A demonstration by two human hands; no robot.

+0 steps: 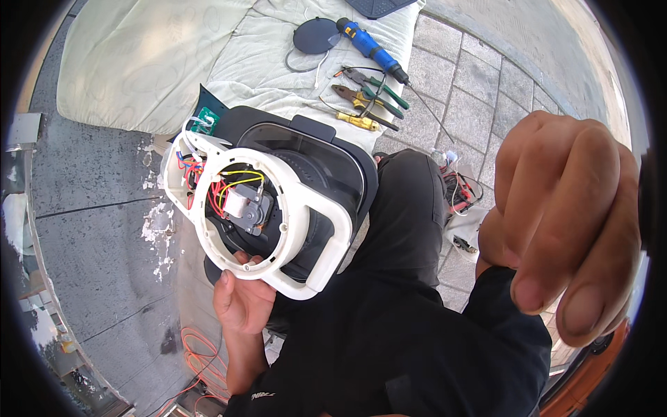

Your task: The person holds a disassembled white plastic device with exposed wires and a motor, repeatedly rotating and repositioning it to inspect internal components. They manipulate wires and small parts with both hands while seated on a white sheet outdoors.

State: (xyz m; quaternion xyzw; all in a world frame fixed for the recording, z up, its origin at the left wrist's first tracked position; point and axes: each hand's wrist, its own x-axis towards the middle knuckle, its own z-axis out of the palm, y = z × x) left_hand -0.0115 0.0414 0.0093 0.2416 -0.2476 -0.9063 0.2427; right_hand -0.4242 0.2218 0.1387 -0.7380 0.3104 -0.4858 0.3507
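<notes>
White housing (297, 219) — smooth plastic.

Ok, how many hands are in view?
2: the left hand at the lower rim of the white ring-shaped housing, and the right hand raised at the picture's right side.

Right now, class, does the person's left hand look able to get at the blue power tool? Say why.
Probably not as it stands: the left hand is holding the lower rim of the white ring frame, and the dark appliance body lies between it and the blue power tool.
</notes>
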